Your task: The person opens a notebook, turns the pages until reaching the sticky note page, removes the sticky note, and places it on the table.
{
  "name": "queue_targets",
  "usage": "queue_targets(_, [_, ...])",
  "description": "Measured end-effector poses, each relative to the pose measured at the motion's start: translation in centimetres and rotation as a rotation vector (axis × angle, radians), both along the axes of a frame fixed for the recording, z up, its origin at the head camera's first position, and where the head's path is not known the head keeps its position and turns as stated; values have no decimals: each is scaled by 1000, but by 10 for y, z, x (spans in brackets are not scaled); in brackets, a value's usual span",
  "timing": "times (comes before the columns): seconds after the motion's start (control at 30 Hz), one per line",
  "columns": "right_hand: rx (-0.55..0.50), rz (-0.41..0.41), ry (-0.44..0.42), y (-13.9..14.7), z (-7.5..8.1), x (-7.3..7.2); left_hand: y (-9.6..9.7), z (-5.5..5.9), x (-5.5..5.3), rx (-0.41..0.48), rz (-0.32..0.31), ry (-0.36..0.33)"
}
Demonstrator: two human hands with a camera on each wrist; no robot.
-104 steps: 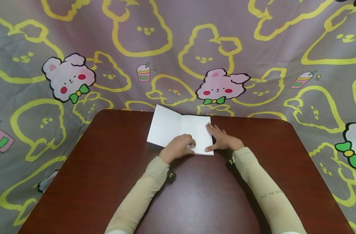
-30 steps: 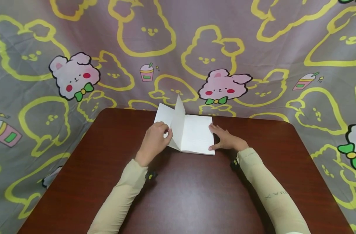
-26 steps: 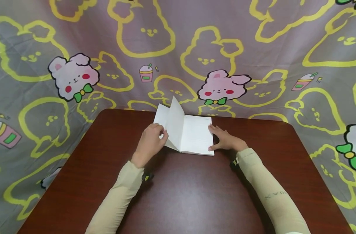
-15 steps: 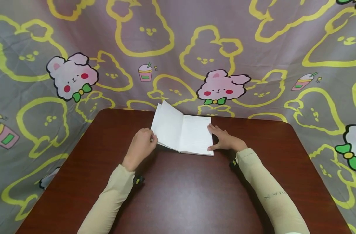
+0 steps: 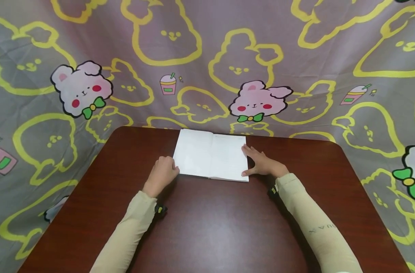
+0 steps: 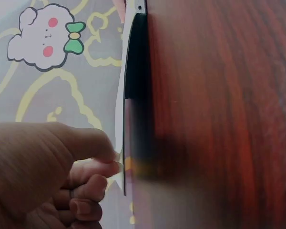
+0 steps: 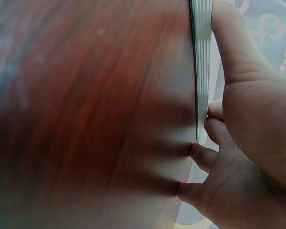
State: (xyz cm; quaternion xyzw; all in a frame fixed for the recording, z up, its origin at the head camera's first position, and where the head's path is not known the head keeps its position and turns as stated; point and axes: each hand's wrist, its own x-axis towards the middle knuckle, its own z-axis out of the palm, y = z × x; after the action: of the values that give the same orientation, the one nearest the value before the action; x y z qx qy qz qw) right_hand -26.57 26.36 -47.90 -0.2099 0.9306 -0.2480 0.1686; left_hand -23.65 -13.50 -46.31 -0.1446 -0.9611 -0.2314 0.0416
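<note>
A notebook lies open and nearly flat at the far edge of a dark reddish-brown bench, its white pages facing up, the fold running between the two hands of a seated or standing person. The left hand is at the left page's outer edge, thumb and forefinger pinching it near the lower corner, the other fingers curled in toward the palm. The right hand is at the opposite edge with fingers spread — thumb by the near corner, forefinger farther up the side. From the right wrist, the page block shows edge-on above a thin dark cover, two fingertips meeting the bench beside it. Pale sleeves cover both forearms, and a small black device sits below the left cuff. Behind hangs a grey cloth printed with yellow outlines, pink-cheeked rabbits and drink cups.
</note>
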Motion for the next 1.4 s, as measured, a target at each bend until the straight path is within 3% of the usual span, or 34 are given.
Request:
queue_targets(0.2, [11, -8, 7, -2, 0, -1, -1, -11, -7, 7, 8, -119])
queue_targets(0.37, [4, -9, -1, -2, 0, 0, -1, -14, -9, 36, 26, -197])
queue_targets(0.53, [12, -13, 15, -1, -1, 0, -1, -13, -9, 53, 46, -223])
queue_targets(0.67, [12, -8, 12, -1, -2, 0, -1, -11, -8, 44, 64, -186])
queue_targets(0.77, [13, -4, 11, -1, -3, -1, 0, -11, -9, 25, 71, -99])
queue_targets(0.87, [17, -4, 11, -1, -2, -2, 5, -11, -12, -50, 59, 3])
queue_targets(1.03, [14, -6, 4, 1, -1, -1, 23, -10, -20, -206, -37, 128])
queue_targets(1.2, [-2, -1, 4, 1, -1, -1, 45, -11, -30, -235, -217, 221])
queue_targets(1.3, [-10, 2, 10, 0, -1, 0, 56, -13, -36, -221, -336, 181])
queue_targets(1.4, [-4, 3, 7, -1, -1, 0, 65, -15, -41, -229, -408, 101])
